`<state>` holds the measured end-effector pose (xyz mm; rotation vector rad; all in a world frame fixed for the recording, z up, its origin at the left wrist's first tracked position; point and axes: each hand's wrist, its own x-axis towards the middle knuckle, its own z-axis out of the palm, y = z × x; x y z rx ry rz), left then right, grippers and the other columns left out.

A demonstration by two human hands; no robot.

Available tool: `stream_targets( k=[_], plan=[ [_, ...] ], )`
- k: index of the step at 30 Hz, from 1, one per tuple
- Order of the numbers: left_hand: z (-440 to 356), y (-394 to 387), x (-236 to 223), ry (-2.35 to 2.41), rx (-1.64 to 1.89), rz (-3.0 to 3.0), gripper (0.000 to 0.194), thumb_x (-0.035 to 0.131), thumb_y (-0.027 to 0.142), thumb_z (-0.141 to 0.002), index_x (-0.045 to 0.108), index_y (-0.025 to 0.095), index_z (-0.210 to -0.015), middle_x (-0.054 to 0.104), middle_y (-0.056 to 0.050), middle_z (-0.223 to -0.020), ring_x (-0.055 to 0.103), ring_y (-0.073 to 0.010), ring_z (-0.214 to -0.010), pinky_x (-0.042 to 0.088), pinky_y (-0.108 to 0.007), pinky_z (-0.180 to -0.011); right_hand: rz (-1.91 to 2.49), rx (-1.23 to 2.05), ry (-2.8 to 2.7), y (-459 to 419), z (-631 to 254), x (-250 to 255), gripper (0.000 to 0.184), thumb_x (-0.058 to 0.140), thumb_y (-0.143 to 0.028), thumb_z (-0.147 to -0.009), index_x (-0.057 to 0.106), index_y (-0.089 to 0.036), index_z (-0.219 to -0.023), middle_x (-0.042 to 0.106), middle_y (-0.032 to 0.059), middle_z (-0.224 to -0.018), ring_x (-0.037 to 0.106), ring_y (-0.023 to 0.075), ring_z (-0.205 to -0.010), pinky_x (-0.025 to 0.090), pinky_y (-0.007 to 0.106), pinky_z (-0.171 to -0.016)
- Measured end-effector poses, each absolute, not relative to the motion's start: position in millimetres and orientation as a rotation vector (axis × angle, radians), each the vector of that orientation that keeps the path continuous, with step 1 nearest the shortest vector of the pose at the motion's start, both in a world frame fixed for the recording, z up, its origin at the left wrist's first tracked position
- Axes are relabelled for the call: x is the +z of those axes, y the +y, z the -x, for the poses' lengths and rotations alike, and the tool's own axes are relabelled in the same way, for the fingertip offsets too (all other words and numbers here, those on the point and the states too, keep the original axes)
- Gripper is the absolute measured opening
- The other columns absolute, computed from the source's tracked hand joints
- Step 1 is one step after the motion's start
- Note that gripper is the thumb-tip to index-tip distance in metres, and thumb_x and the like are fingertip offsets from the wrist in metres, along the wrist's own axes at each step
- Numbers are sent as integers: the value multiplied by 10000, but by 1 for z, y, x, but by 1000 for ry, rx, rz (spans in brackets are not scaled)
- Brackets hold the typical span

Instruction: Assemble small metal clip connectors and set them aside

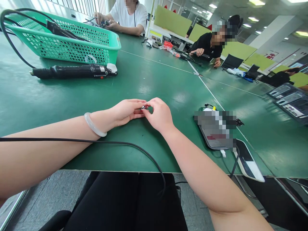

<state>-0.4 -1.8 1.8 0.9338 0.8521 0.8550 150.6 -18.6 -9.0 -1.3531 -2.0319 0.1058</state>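
Observation:
My left hand (126,110), with a pale bangle (93,125) on its wrist, is just above the green table (151,80). My right hand (160,112) meets it fingertip to fingertip. Between them is a small, dark, shiny piece (142,107), too small to name. Thumb and index finger of the right hand pinch it, while the left thumb and fingers close on it from the other side. A black cable (125,143) crosses in front of my left forearm and droops over my lap.
A black electric screwdriver (77,71) lies beside a green plastic basket (106,53) with black cables. On the right are a phone (214,134) and a white-and-black device (249,162). Across the table, one person (127,16) handles small parts; another (208,45) leans over the tabletop.

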Motion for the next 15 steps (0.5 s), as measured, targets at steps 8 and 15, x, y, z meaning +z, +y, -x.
stream_targets(
  k=[8,15],
  plan=[
    [2,1,2,912,833,-870,184,480,22,-832,657,65,-857,679,-112,-863,658,-131,-750,556,-270,-799,1269,140,-1985,-18,-143,-17,160,624,-338,-822,684,-195,-860,641,35,-892,590,165,-843,480,300,-732],
    [58,1,30,1286,790,-1170,105,519,154,-865,566,133,-957,708,-116,-874,699,-178,-832,529,-314,-899,1314,213,-1882,-17,-156,-15,160,625,-354,-821,668,-210,-875,649,23,-953,586,148,-830,471,290,-725]
  ],
)
